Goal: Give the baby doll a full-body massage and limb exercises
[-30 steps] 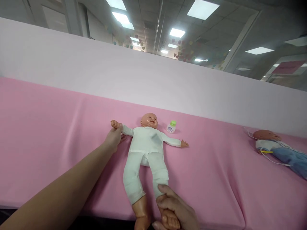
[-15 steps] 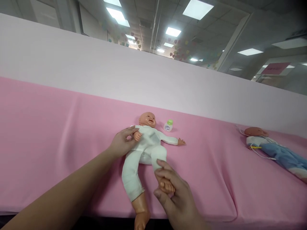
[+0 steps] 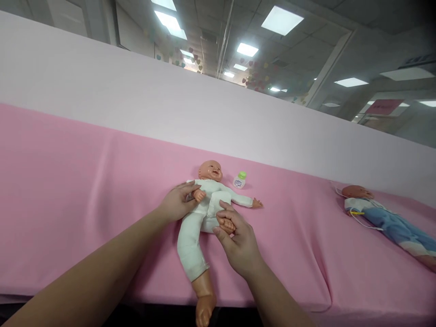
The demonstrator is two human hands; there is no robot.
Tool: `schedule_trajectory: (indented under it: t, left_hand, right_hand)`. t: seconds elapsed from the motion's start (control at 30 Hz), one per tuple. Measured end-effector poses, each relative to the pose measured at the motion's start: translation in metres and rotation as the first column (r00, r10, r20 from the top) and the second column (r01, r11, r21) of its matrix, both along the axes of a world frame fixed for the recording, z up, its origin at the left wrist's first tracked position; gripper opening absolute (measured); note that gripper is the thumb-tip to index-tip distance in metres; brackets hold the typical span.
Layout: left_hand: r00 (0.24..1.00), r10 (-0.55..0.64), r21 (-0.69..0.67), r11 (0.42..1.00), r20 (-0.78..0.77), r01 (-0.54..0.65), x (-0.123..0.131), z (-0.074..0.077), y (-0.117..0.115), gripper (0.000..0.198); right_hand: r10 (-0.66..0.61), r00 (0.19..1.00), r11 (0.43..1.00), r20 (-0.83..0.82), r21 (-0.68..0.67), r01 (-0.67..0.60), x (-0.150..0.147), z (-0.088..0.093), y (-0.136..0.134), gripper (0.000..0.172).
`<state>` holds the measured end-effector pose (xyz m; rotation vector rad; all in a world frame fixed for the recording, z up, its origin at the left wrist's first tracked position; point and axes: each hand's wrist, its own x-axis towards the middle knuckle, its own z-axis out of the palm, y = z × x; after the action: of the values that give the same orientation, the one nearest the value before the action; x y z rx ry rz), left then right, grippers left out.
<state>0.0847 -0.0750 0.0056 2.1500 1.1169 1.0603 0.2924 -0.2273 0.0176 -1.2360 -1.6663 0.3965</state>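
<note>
A baby doll (image 3: pixel 192 245) with a white cloth body lies on its back on the pink-covered table (image 3: pixel 136 172), head toward the wall. My left hand (image 3: pixel 179 200) is closed around the doll's arm on the left side of the picture, whose small hand (image 3: pixel 199 195) pokes out beside my fingers. With my right hand (image 3: pixel 240 238) I grip the doll's foot (image 3: pixel 226 223) on the other side, fingers over it and thumb below. That leg is bent up toward the belly. The other leg lies stretched out, its bare foot (image 3: pixel 205 309) over the table's front edge.
Beside the doll's head stands a small clear bottle (image 3: pixel 239 180) with a green cap. A second doll (image 3: pixel 391 222) in blue and white clothes lies at the right, with a thin white cord on it. A low white wall (image 3: pixel 190 109) with glass above runs behind the table.
My right hand has moved up and away from me with the doll's foot, so that leg is now folded toward the belly. My left hand still holds the doll's arm.
</note>
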Motion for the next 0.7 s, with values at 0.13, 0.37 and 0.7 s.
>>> schedule_trajectory:
  t: [0.13, 0.37, 0.7]
  left_hand:
    - [0.955, 0.063, -0.209, 0.978, 0.288, -0.002, -0.004, 0.001, 0.003, 0.051]
    - [0.735, 0.372, -0.539, 0.842, 0.567, -0.010, -0.020, -0.006, 0.029, 0.045]
    - [0.668, 0.484, -0.595, 0.800, 0.565, -0.076, -0.022, -0.007, 0.037, 0.049]
  right_hand:
    - [0.017, 1.000, 0.992, 0.016, 0.127, -0.019, 0.004, 0.003, -0.035, 0.032]
    - [0.195, 0.977, 0.962, 0.082, 0.178, -0.207, 0.011, -0.018, -0.088, 0.034]
    - [0.155, 0.955, 0.978, 0.253, 0.095, -0.184, 0.015, -0.057, -0.106, 0.042]
